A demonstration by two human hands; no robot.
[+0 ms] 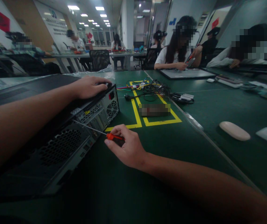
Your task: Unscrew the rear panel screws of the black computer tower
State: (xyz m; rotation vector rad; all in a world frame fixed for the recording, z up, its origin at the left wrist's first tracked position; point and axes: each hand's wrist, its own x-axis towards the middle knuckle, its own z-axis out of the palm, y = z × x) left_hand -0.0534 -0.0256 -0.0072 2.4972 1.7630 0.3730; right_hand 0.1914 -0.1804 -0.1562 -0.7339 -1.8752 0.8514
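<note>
A black computer case (63, 155) lies on its side at the left, its rear panel with vents, slots and a fan grille turned toward me. My left hand (91, 87) rests flat on top of the case near its far rear corner, fingers stretched out. In my right hand (130, 146) is a screwdriver (113, 136) with a red and black handle, gripped between thumb and fingers. Its long thin shaft points left, and the tip is at the upper edge of the rear panel. Whether the tip sits on a screw I cannot tell.
Beyond the case lie a bundle of cables (155, 88) and a blurred-out box (154, 110) within yellow tape (136, 115) on the green table (177, 146). A pale computer mouse (234, 130) is at the right. Other people sit across and behind, one working over a flat panel (187, 73).
</note>
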